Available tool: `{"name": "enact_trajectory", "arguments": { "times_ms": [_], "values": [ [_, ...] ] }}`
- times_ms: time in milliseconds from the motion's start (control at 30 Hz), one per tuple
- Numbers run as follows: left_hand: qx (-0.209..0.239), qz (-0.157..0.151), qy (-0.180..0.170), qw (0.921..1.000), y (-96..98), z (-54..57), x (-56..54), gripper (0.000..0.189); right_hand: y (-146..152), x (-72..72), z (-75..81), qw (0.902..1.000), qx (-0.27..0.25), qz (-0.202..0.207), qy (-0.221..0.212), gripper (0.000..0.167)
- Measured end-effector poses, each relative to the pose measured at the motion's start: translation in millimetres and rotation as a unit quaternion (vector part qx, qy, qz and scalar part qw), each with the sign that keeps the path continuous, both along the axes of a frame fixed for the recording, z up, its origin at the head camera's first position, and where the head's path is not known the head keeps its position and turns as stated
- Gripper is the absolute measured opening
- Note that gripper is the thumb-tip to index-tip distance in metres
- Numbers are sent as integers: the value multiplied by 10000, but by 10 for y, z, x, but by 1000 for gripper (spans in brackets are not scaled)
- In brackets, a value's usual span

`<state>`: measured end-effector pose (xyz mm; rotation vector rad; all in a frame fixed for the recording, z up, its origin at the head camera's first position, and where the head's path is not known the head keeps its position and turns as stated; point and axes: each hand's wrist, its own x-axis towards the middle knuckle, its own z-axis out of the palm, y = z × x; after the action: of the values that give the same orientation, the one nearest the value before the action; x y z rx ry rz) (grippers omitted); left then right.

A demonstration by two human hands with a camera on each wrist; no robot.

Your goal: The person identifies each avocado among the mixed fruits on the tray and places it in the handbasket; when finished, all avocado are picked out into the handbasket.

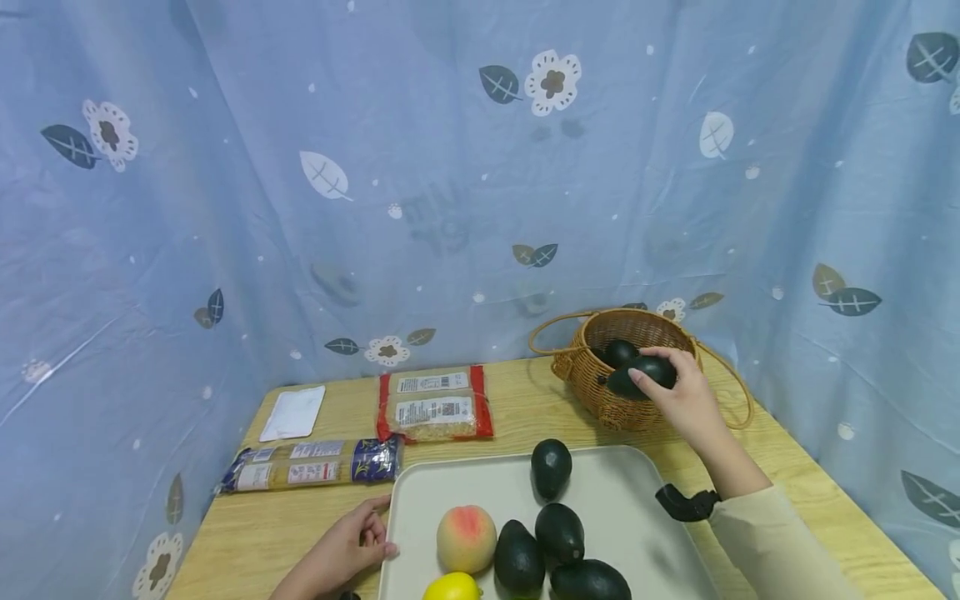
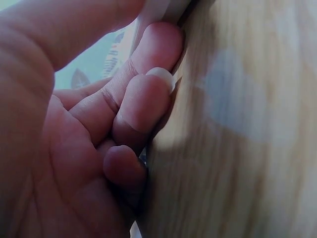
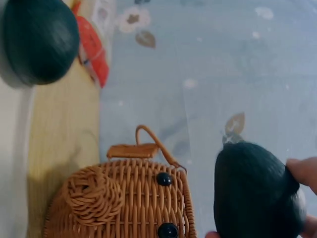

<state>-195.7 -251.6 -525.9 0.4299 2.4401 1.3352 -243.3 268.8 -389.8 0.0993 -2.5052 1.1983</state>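
Observation:
My right hand [image 1: 678, 387] grips a dark green avocado [image 1: 640, 378] by its sides over the front rim of a wicker basket [image 1: 611, 408]. Inside the basket another avocado [image 1: 619, 352] shows. In the right wrist view the held avocado [image 3: 255, 193] is beside the basket's woven snout and black bead eyes. My left hand [image 1: 345, 546] is at the left rim of a cream tray [image 1: 622, 483], its thumb on the rim and its other fingers curled against the tabletop. On the tray lie several avocados [image 1: 551, 468], a peach [image 1: 467, 539] and a yellow fruit [image 1: 453, 587], partly cut off.
Behind the tray lies a red-edged clear packet [image 1: 435, 406]. A long blue-ended packet [image 1: 311, 463] is left of it, with a white card [image 1: 293, 412] farther back. A patterned blue curtain [image 1: 450, 183] surrounds the wooden table [image 1: 247, 533]. The basket's handle [image 1: 738, 383] sticks out rightward.

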Motion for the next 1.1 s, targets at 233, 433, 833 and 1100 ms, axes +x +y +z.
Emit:
{"name": "enact_trajectory", "arguments": {
  "times_ms": [233, 433, 833, 1100],
  "values": [
    [-9, 45, 124, 9999, -37, -24, 13, 83, -15, -339, 25, 9993, -296, -208, -40, 62],
    [144, -75, 175, 9997, -19, -35, 22, 81, 33, -520, -15, 9985, -294, -438, -116, 54],
    [79, -40, 66, 9999, 4, -36, 16, 83, -98, -401, -90, 9980, 294, -193, 526, 40],
    [80, -14, 245, 9997, 6, -25, 23, 79, -473, -261, -180, 9931, 640, 551, 817, 33]
  ]
}}
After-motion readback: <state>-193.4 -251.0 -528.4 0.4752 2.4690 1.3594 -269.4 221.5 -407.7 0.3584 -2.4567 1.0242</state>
